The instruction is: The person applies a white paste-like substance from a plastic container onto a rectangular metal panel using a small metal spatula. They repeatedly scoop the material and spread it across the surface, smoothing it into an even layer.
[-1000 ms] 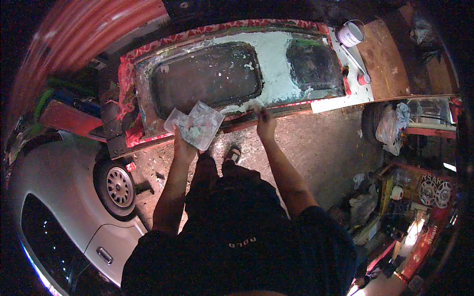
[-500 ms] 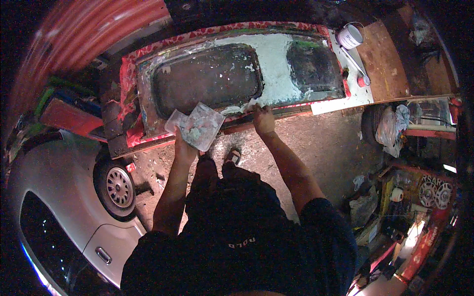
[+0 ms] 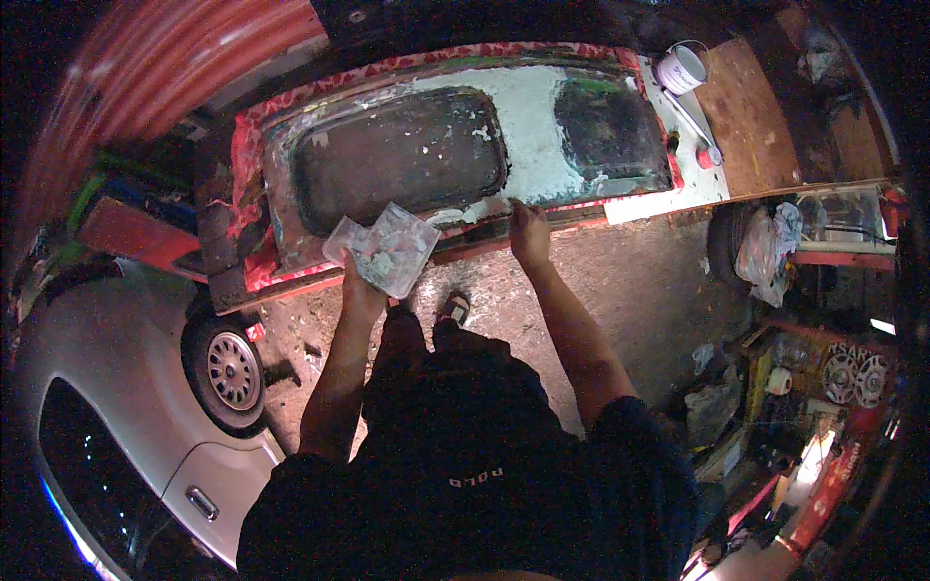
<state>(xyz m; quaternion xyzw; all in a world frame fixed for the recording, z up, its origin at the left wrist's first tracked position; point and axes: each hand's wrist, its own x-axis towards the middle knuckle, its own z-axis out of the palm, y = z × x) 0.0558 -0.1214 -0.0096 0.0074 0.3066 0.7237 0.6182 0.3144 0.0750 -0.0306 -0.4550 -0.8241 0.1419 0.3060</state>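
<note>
Panel [image 3: 528, 136] lies ahead of both hands, long axis left-right. Right hand [image 3: 529, 235] nearer, at its near edge, fingers curled; can't tell if holding anything. Left hand [image 3: 361, 289] grips tray [image 3: 412, 242], paste [image 3: 382, 262] inside.

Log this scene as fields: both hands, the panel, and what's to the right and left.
Left hand: holds clear container with pale material inside
Right hand: at near edge of panel; contact and anything held unclear
Panel: dark areas, pale coating between; red patterned sheet showing at edges
Right: white bucket beyond panel's end
Left: silver car
</note>
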